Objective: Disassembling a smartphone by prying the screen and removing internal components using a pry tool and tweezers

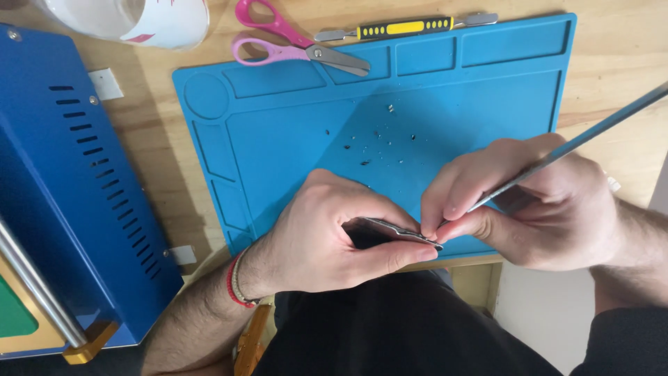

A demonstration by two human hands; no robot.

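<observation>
My left hand (327,233) grips a thin, flat, dark device (393,230) by its edge, held over the near rim of a blue silicone work mat (292,139). My right hand (515,202) pinches a long thin metal tool (598,129) like a pen. The tool's tip meets the device's right end, just beside my left thumb. Most of the device is hidden by my left fingers.
Small dark screws and bits (369,143) lie scattered mid-mat. Pink scissors (292,42) and a yellow-black pry tool (403,28) rest at the mat's far edge. A blue metal machine (62,174) stands at the left, with a white cup (139,21) behind it.
</observation>
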